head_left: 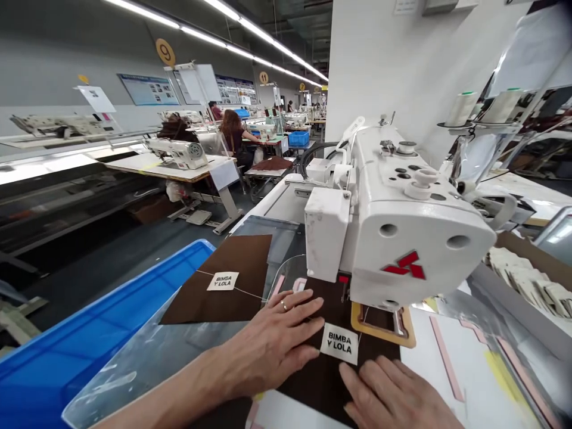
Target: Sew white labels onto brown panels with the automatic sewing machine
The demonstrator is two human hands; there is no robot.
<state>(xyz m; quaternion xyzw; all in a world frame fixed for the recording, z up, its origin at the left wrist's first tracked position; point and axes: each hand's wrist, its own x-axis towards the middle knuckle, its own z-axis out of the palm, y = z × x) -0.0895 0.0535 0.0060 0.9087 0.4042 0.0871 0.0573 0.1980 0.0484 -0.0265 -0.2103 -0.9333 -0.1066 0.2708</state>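
Observation:
My left hand [286, 333] lies with its fingers stretched out on a dark brown fabric piece [308, 381], just left of a white label [339, 344] printed BIMBA Y LOLA. My right hand [388, 393] rests on the same fabric below the label, fingers bent and apart, holding nothing I can see. Above the fabric stands a white sewing machine [415, 232] with a tan clamp frame [384, 325] to the right of the label. Another brown fabric piece [223, 250] with a matching label [222, 281] lies to the left, a thread running from it toward the machine.
A blue bin [129, 316] stands left of the table. On the right, a cardboard box [536, 250] holds a stack of labels. Thread cones [462, 108] stand behind the machine. A person [235, 137] sits at another station further back.

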